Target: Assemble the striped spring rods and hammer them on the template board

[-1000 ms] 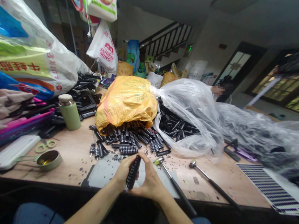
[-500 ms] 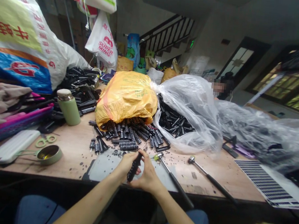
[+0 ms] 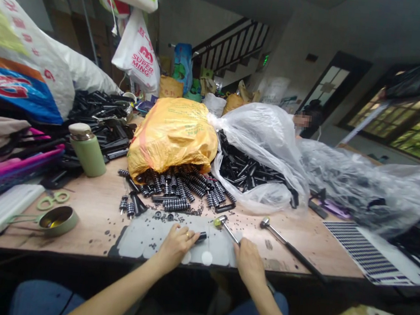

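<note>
My left hand (image 3: pixel 176 244) presses a black ribbed handle part (image 3: pixel 201 236) flat on the grey mat (image 3: pixel 138 240) at the table's near edge, fingers curled over it. My right hand (image 3: pixel 247 260) is closed around the black shaft of a small hammer (image 3: pixel 225 227), whose metal head lies just right of the part. A pile of similar black-and-white ribbed parts (image 3: pixel 177 189) spills from a yellow bag (image 3: pixel 173 134) just beyond the mat.
A second hammer (image 3: pixel 283 241) lies to the right. A clear bag of black tubes (image 3: pixel 257 167), a green flask (image 3: pixel 86 149), a small metal dish (image 3: pixel 57 219), green scissors (image 3: pixel 53 200) and a white case (image 3: pixel 0 209) stand around. A person sits far behind the bags.
Both hands held the ribbed part upright before. Now my left hand has laid it on the mat and my right hand has let go and gripped the hammer's shaft.
</note>
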`<state>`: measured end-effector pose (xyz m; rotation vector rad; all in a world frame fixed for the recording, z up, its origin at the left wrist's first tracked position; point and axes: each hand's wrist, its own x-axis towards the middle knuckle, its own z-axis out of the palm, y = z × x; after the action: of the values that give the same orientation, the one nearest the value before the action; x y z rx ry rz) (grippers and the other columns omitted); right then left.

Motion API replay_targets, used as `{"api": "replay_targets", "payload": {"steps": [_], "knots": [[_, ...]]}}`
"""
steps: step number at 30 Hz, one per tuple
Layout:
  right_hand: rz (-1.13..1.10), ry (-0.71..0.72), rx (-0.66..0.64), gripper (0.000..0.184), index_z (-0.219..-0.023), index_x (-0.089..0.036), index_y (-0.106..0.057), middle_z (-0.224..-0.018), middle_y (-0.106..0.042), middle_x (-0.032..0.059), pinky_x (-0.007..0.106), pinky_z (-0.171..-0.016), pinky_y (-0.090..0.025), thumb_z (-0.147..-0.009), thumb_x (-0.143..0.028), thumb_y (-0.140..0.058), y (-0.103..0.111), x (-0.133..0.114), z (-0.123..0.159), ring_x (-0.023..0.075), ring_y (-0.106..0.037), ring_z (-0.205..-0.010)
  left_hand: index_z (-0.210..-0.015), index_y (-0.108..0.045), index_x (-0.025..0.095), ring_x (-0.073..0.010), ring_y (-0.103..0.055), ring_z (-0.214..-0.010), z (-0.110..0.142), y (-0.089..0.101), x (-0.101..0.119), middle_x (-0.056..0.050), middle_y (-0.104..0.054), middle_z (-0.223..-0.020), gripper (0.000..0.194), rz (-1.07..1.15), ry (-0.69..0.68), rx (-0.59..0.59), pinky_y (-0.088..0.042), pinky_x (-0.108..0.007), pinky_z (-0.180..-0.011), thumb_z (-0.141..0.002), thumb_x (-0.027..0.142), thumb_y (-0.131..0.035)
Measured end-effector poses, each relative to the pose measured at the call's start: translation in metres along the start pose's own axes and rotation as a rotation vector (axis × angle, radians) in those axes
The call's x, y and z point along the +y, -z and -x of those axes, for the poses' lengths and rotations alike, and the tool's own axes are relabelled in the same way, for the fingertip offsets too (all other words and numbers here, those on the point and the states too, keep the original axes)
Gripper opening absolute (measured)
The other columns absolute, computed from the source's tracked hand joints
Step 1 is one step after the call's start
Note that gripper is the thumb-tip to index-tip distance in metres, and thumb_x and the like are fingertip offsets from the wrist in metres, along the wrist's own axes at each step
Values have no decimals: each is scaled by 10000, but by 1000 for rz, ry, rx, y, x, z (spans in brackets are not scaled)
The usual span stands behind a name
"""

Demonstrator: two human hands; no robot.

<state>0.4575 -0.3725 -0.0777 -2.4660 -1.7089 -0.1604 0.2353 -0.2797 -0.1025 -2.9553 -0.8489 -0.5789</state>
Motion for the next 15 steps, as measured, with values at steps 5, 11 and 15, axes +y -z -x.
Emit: {"api": "replay_targets", "payload": {"steps": [5,11,15], "knots": [[-310,11,22,419,-800,-202,-473,-600,-594,30,248,-519,-361,-933,-386,-121,11,-16,29,182,-596,-564,-1142,-532,201,-203,-515,-974,0,-3,-3,-76,-636,-1003,333,-89,27,63,-294,-399,-865,-835,117,-435],[-286,61,-83,506,-728,-208,-457,-507,-569,31,246,-439,-300,-917,-450,-54,19,-37,44,192,-578,-463,-1215,-481,158,-210,-476,-1114,0,-9,12,-88,-578,-1176,391,-120,77,-17,-268,-399,-959,-839,122,-379],[-515,133,35,444,-755,-207,-454,-569,-570,19,218,-483,-353,-930,-417,-105,42,-62,43,155,-576,-506,-1307,-347,50,-275,-265,-1289,2,-14,30,-171,-381,-1359,566,-90,80,-50,-172,-433,-1041,-847,380,-359]]}}
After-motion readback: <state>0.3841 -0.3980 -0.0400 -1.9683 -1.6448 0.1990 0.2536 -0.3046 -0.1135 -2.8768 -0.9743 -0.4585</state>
